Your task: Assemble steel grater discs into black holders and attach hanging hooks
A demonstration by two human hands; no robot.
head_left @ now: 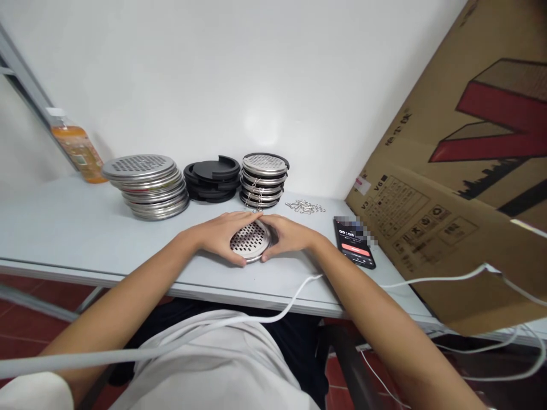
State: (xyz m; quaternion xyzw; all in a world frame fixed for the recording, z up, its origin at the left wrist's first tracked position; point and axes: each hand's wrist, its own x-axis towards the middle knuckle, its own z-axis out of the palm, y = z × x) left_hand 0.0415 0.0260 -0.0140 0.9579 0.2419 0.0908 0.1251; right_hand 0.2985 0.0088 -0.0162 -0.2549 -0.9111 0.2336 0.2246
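Note:
A round perforated metal disc [250, 240] lies flat on the pale table [77, 228] right in front of me. My left hand [217, 233] grips its left rim and my right hand [288, 234] grips its right rim, fingertips nearly meeting over the far edge. Behind it stand three stacks: wide perforated metal discs [147, 185] at the left, black plastic rings [212, 178] in the middle, and assembled metal-and-black discs [264, 179] at the right. A small heap of metal clips [305, 206] lies to the right of the stacks.
A phone [354, 243] with a lit timer screen lies to the right of my hands. A large cardboard box [465, 171] leans over the table's right end. An orange bottle [77, 148] stands far left. White cables [427, 281] trail over the front edge.

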